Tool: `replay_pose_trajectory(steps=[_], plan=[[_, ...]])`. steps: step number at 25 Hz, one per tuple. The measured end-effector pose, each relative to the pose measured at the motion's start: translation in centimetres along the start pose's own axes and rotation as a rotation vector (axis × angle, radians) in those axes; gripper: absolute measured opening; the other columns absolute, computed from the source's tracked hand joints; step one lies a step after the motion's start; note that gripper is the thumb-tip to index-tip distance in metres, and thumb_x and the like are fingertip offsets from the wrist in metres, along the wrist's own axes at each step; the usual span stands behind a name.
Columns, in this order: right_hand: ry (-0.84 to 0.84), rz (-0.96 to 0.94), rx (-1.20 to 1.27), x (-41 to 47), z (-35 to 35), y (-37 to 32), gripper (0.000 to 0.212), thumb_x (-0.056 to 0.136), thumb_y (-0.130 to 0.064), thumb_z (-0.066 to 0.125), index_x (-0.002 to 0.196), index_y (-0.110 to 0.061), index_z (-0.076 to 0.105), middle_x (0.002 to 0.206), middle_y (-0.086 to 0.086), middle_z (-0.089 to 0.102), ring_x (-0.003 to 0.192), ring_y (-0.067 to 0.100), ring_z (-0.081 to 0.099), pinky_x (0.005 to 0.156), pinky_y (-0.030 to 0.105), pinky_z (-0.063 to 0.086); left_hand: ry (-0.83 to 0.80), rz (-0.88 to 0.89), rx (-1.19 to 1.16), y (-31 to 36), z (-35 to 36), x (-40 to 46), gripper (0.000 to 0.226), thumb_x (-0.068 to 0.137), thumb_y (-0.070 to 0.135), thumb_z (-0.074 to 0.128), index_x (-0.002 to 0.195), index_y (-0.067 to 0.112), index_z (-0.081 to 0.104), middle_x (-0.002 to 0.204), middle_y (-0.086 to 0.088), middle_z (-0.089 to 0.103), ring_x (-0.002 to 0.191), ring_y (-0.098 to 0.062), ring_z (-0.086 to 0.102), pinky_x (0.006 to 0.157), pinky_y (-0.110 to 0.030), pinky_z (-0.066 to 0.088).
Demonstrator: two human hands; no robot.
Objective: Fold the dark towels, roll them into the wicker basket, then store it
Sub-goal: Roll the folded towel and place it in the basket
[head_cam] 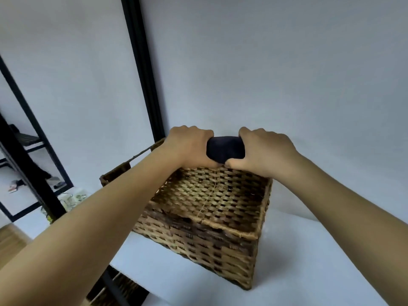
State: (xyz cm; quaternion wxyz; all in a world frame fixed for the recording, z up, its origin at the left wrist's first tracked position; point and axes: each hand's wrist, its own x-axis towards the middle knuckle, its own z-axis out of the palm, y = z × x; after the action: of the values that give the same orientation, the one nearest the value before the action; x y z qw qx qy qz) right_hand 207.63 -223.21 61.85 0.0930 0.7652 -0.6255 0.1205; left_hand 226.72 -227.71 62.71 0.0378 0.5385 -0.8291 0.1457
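Head view: left hand [189, 146] and right hand [262, 151], arms outstretched, grip a rolled dark towel [225, 149] at the wicker basket [209, 217] far rim

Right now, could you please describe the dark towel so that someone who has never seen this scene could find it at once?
Start at the wicker basket standing on the white surface against the pale wall. At the basket's far rim, the left hand and the right hand grip a rolled bundle between them: the dark towel. It is the only navy, soft thing among tan weave.
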Motion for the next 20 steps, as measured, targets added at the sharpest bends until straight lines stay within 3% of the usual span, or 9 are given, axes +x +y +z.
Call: replay_pose_trajectory(steps=[2,5,9,12,15,18,20], plan=[[-0.220,0.032,0.061,2.7,1.7,-1.1,0.052,0.079,-0.059,0.065,0.110,-0.021,0.047,0.091,-0.006,0.056,0.079,0.016,0.057,0.060,0.032,0.044,-0.180,0.030,0.006,-1.8,1.7,1.9,0.062,0.064,0.084,0.063,0.103,0.037,0.057,0.085,0.013,0.063,0.079,-0.016,0.064,0.064,-0.029,0.043],[-0.646,0.105,0.076,6.0,4.6,-1.5,0.060,0.076,-0.056,0.073,0.119,-0.018,0.057,0.108,0.001,0.065,0.095,0.020,0.063,0.087,0.039,0.055,-0.626,0.113,-0.193,-3.0,6.2,5.1,0.066,0.070,0.067,0.078,0.120,0.028,0.057,0.102,0.003,0.067,0.080,-0.021,0.072,0.063,-0.035,0.061],[-0.861,0.248,-0.030,8.5,7.0,-1.1,0.076,0.075,-0.058,0.075,0.134,-0.016,0.052,0.121,0.002,0.058,0.106,0.024,0.060,0.095,0.041,0.053,-0.913,0.266,-0.307,-2.7,11.4,9.8,0.062,0.082,0.031,0.083,0.133,0.018,0.050,0.126,-0.011,0.060,0.107,-0.031,0.068,0.067,-0.032,0.061],[-0.955,0.349,-0.055,9.1,9.0,-1.3,0.084,0.081,-0.053,0.073,0.146,-0.009,0.041,0.138,0.009,0.049,0.119,0.029,0.053,0.099,0.041,0.049,-0.973,0.315,-0.334,-2.5,14.0,11.7,0.071,0.076,0.028,0.085,0.136,0.014,0.050,0.128,-0.012,0.058,0.109,-0.031,0.067,0.080,-0.041,0.063],[-1.013,0.431,-0.025,8.5,11.5,-1.2,0.083,0.086,-0.052,0.071,0.148,-0.006,0.040,0.142,0.012,0.049,0.122,0.029,0.053,0.100,0.040,0.048,-0.902,0.428,-0.301,-2.0,15.9,12.1,0.079,0.064,0.051,0.086,0.129,0.019,0.056,0.119,-0.008,0.064,0.103,-0.029,0.067,0.092,-0.051,0.058],[-0.971,0.478,-0.038,8.3,13.2,-1.2,0.078,0.088,-0.050,0.070,0.145,-0.004,0.043,0.139,0.013,0.054,0.121,0.029,0.056,0.100,0.039,0.048,-0.791,0.523,-0.166,-1.6,16.4,12.3,0.067,0.078,0.057,0.077,0.130,0.018,0.059,0.113,-0.005,0.067,0.101,-0.026,0.065,0.095,-0.045,0.055],[-0.941,0.474,-0.111,8.4,14.0,-1.6,0.074,0.091,-0.049,0.068,0.145,-0.005,0.042,0.136,0.013,0.056,0.119,0.030,0.057,0.101,0.039,0.049,-0.692,0.556,-0.035,-1.3,16.3,11.8,0.065,0.086,0.061,0.068,0.131,0.015,0.058,0.107,-0.001,0.063,0.096,-0.023,0.062,0.086,-0.040,0.054]])
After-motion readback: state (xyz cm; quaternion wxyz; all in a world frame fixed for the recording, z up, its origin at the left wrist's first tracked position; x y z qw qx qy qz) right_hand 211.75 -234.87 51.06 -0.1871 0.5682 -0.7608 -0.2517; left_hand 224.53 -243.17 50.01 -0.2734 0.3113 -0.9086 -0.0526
